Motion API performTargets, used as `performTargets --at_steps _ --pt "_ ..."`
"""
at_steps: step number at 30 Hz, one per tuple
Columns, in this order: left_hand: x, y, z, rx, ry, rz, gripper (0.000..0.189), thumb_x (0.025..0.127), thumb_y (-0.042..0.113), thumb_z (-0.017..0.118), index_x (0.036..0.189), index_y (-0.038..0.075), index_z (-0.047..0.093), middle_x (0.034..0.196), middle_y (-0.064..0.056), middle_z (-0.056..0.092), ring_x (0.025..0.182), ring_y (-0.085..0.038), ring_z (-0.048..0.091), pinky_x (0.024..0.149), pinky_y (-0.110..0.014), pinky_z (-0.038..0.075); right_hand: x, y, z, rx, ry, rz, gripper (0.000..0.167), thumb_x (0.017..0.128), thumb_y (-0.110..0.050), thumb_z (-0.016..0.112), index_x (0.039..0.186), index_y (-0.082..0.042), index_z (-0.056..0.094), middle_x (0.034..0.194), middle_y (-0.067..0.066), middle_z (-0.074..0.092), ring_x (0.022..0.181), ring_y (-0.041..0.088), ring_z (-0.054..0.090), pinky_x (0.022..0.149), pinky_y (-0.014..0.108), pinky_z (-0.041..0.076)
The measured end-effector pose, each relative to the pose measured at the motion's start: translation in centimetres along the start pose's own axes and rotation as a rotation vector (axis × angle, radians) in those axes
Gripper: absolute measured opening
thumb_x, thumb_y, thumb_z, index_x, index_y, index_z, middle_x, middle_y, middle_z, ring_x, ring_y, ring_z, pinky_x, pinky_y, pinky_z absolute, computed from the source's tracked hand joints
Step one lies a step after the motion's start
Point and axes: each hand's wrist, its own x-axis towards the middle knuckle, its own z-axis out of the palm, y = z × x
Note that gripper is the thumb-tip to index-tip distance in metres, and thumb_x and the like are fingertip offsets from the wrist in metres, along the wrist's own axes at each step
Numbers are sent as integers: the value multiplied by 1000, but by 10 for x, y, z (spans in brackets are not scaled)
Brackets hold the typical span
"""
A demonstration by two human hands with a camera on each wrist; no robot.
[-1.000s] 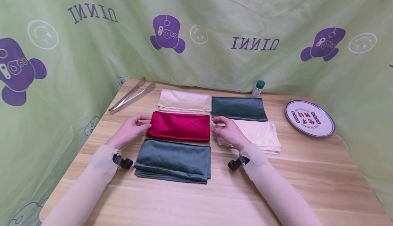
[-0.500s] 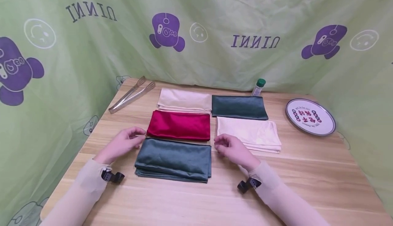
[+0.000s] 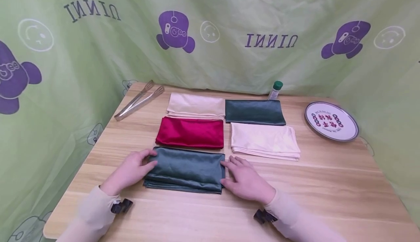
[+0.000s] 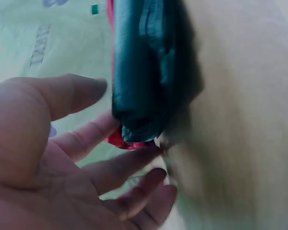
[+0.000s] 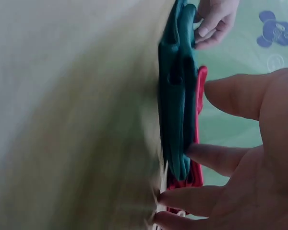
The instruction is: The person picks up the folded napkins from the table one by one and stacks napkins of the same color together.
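Note:
A folded dark green satin cloth (image 3: pixel 187 169) lies nearest me in the head view. At its left end is my left hand (image 3: pixel 131 169), thumb and fingers parted; the left wrist view shows the thumb (image 4: pixel 81 93) apart from the cloth. My right hand (image 3: pixel 247 180) is at the opposite end, its fingertips at the cloth's edge. In the right wrist view its thumb and fingers are spread beside the layered green folds (image 5: pixel 177 105), and neither hand grips them. Just behind lies a folded red satin cloth (image 3: pixel 190 133).
Farther back are a folded cream cloth (image 3: pixel 197 105), a second dark green cloth (image 3: pixel 255 111) and a pale pink cloth (image 3: pixel 264 139). Metal tongs (image 3: pixel 139 102) lie at the back left. A green-capped bottle (image 3: pixel 275 91) and a printed plate (image 3: pixel 332 121) are on the right.
Both hands have come from the ends of the red cloth toward me, to the ends of the near green cloth. The cloths have kept their places.

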Motion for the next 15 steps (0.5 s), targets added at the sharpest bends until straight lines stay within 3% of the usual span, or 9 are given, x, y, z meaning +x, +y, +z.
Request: performTargets --at_steps 3,7,8,13,15 --pt "-4 5 5 85 36 17 25 90 17 70 112 5 67 80 -7 64 94 -34 57 87 -51 43 0 -5 4 -17 11 8 63 92 -44 63 145 -14 48 146 23 43 139 38 34 112 54 24" --pt "-6 9 11 115 48 23 27 88 16 72 112 6 68 113 -14 67 108 -40 54 93 -55 42 1 -9 6 -35 17 0 64 92 -45 63 148 -19 45 147 22 44 138 39 35 111 56 24" --pt "-6 10 12 111 45 17 27 88 16 73 112 6 68 115 -15 67 109 -40 53 93 -55 42 1 -10 7 -40 16 -6 63 92 -45 63 147 -19 46 147 21 44 138 39 35 111 56 25" --pt "-5 12 13 -4 26 -22 25 91 17 70 114 8 67 115 -13 66 110 -35 54 93 -53 43 5 -12 9 -1 20 -50 54 90 -38 67 139 -17 55 141 19 47 132 37 39 107 53 31" --pt "-4 10 12 -89 20 -47 24 92 17 69 114 9 67 109 -11 66 97 -30 57 85 -46 46 7 -11 10 52 36 -63 50 89 -33 69 135 -16 57 136 16 49 126 33 44 104 49 36"
